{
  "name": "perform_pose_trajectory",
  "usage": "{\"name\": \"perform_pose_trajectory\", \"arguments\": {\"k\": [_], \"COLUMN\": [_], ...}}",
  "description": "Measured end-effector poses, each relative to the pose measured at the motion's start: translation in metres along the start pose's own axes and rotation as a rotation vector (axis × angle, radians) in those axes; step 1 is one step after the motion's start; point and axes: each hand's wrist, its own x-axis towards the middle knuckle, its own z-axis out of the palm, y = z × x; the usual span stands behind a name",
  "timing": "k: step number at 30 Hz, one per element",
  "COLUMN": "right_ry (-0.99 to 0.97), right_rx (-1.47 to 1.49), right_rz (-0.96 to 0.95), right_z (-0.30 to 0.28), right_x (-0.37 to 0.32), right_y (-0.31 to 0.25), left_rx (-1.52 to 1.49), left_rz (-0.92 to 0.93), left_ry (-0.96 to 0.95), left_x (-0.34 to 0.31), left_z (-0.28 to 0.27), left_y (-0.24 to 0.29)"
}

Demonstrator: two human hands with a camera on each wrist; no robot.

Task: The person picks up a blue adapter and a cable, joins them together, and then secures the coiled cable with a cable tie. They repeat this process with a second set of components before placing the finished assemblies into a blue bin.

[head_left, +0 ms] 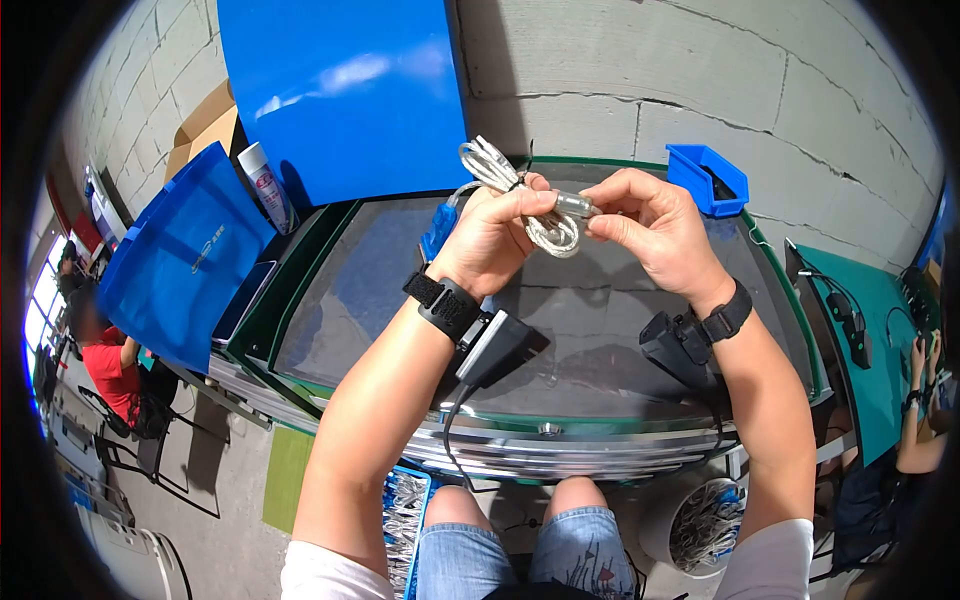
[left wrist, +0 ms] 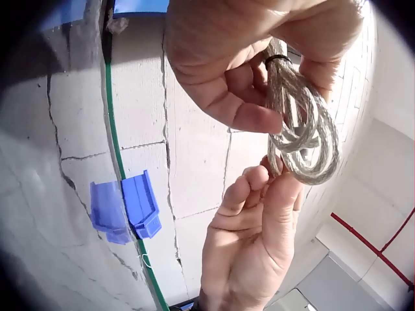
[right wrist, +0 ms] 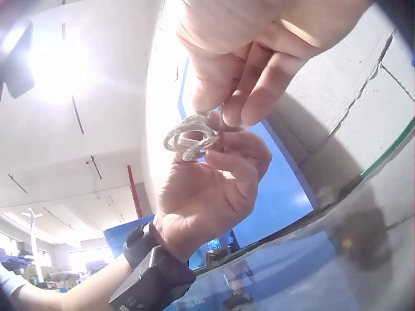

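Observation:
A coiled, silvery braided cable (head_left: 553, 238) is held up over the dark work surface, bundled with a thin black tie (left wrist: 277, 58). My left hand (head_left: 492, 238) grips the bundle, its thumb across the clear connector (head_left: 573, 204) at one end of the cable. Thumb and forefinger of my right hand (head_left: 652, 222) pinch the tip of that connector. Beyond the left wrist is a blue plug (head_left: 438, 232) on the cable's other part. From the right wrist, the cable loops (right wrist: 189, 137) show between both hands.
A dark mat with a green rim (head_left: 590, 350) covers the bench. At the back right stands a blue bin (head_left: 708, 180); at the left, a spray can (head_left: 268, 188) and blue folder-like sheet (head_left: 190, 255). Below are a white bucket of cables (head_left: 655, 535) and a blue crate (head_left: 425, 490).

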Motion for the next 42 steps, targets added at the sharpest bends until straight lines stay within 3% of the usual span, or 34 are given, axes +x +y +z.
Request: {"name": "perform_pose_trajectory", "arguments": {"k": [6, 9, 14, 17, 23, 27, 29, 36, 38, 42], "right_ry": [-0.019, 0.060, -0.036, -0.048, -0.050, 0.013, 0.048, 0.112, 0.103, 0.110], "right_rx": [0.019, 0.052, -0.336, -0.405, -0.530, -0.420, -0.552, -0.438, -0.320, -0.414], "right_rz": [-0.008, 0.026, -0.187, -0.243, -0.172, -0.144, -0.148, -0.124, -0.021, -0.044], "right_z": [-0.002, 0.003, 0.000, 0.002, -0.001, 0.006, 0.008, 0.003, 0.002, 0.003], "right_x": [0.001, -0.001, 0.000, 0.000, 0.001, 0.000, 0.000, 0.003, 0.003, 0.002], "right_y": [0.000, -0.001, 0.004, 0.003, 0.005, 0.011, 0.013, 0.015, 0.016, 0.010], "left_rx": [0.034, 0.059, 0.076, 0.086, 0.140, 0.167, 0.217, 0.349, 0.337, 0.330], "left_rz": [0.004, 0.002, -0.007, -0.019, -0.006, 0.008, 0.022, 0.077, 0.021, 0.017], "left_ry": [0.028, 0.081, 0.138, 0.134, 0.169, 0.202, 0.185, 0.074, 0.102, 0.093], "left_x": [-0.002, -0.001, 0.001, 0.003, 0.002, 0.003, 0.002, 0.000, 0.000, 0.000], "left_z": [0.006, 0.010, 0.009, 0.001, 0.004, 0.004, 0.005, 0.009, 0.009, 0.010], "left_y": [0.000, -0.001, -0.003, -0.004, -0.005, -0.006, -0.006, -0.003, -0.003, -0.004]}}
